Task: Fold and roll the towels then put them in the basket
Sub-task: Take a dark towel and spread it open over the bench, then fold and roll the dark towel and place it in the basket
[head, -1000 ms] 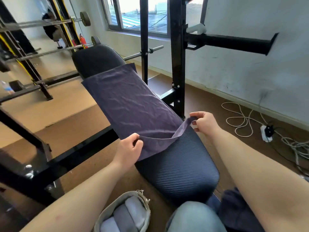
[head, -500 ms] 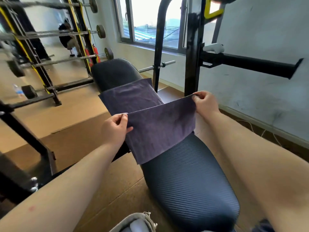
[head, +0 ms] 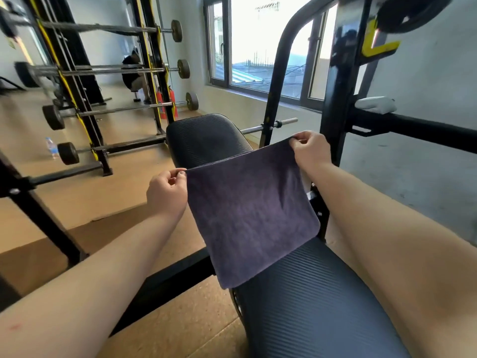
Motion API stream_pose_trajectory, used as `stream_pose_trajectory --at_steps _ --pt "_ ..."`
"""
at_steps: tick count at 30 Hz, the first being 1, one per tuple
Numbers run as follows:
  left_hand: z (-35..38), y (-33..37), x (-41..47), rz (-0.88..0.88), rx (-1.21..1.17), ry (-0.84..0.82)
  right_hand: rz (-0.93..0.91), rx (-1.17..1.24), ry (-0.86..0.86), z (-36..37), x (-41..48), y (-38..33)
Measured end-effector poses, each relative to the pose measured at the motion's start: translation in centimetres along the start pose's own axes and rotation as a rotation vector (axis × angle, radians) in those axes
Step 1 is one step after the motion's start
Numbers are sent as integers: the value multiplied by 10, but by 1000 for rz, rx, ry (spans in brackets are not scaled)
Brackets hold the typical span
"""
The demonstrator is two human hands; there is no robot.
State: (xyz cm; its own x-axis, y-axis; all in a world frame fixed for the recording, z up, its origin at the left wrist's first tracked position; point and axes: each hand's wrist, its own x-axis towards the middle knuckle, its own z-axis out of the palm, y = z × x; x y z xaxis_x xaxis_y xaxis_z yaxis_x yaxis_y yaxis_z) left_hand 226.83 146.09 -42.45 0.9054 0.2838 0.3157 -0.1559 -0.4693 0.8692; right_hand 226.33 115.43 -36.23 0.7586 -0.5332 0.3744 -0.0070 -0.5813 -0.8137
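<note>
At 12 o'clock, over the padded worktop (head: 322, 306), your left hand (head: 166, 192) and right hand (head: 311, 151) each pinch a top corner of the folded purple towel (head: 253, 215). Match the edges, lay it flat, smooth it, then roll tight.

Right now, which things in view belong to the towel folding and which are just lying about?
Belongs to the job: purple towel; left hand and right hand, each pinching a top corner; black bench under it. The basket is out of view.

Just lying about: water bottle on the floor; barbells on the rack; red fire extinguisher.
</note>
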Motion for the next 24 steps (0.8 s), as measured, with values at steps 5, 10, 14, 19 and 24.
stream_pose_trajectory --at_steps 5,10,14,19,24 --pt "10 -9 33 -120 -78 -52 40 9 -63 41 34 9" --pt "17 -17 48 -135 -58 -105 85 4 -150 75 48 19" --pt "16 -28 51 -146 -85 -159 219 116 -261 99 52 35" --pt "8 -40 45 -53 -128 -207 335 318 -379 101 45 38" --pt "4 -34 37 -11 -148 -154 307 374 -291 86 43 37"
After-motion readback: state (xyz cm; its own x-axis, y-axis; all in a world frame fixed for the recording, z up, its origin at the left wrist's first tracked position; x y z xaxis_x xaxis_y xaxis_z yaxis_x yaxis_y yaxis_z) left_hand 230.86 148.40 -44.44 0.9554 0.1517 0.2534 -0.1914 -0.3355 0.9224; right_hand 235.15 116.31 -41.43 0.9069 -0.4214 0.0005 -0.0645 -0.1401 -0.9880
